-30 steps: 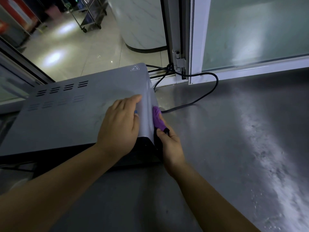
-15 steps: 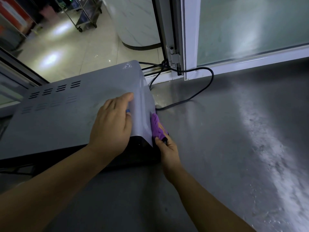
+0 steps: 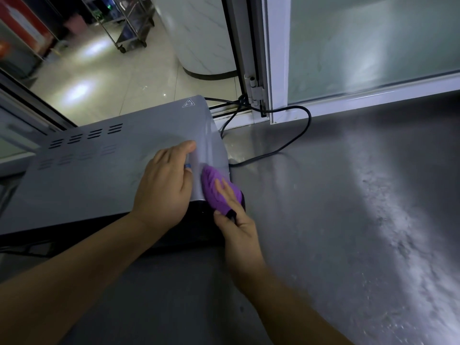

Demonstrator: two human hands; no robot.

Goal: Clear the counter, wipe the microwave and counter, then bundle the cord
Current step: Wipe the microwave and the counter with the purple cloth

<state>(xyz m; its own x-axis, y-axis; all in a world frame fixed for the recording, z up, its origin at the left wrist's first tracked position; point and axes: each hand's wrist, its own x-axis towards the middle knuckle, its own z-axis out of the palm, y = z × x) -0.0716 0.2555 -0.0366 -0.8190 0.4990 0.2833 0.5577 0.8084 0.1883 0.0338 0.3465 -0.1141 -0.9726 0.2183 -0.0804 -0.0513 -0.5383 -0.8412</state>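
A grey microwave point(image 3: 99, 175) sits on the steel counter point(image 3: 336, 220), its top facing me. My left hand point(image 3: 164, 188) lies flat on the top near the right edge, steadying it. My right hand point(image 3: 234, 215) presses a purple cloth point(image 3: 216, 190) against the microwave's right front corner, fingers spread over the cloth. A black cord point(image 3: 293, 143) runs from behind the microwave in a loop across the counter to the window frame.
A white-framed frosted glass panel point(image 3: 361, 46) and a hinged metal post point(image 3: 251, 83) stand at the counter's back edge. Beyond the opening lie a tiled floor, a round white pillar point(image 3: 199, 33) and a wheeled metal rack point(image 3: 124, 23). White smears streak the counter at right.
My right hand has slid the purple cloth up from the microwave's right side onto its corner edge, so more cloth shows. The left hand stays put on the top.
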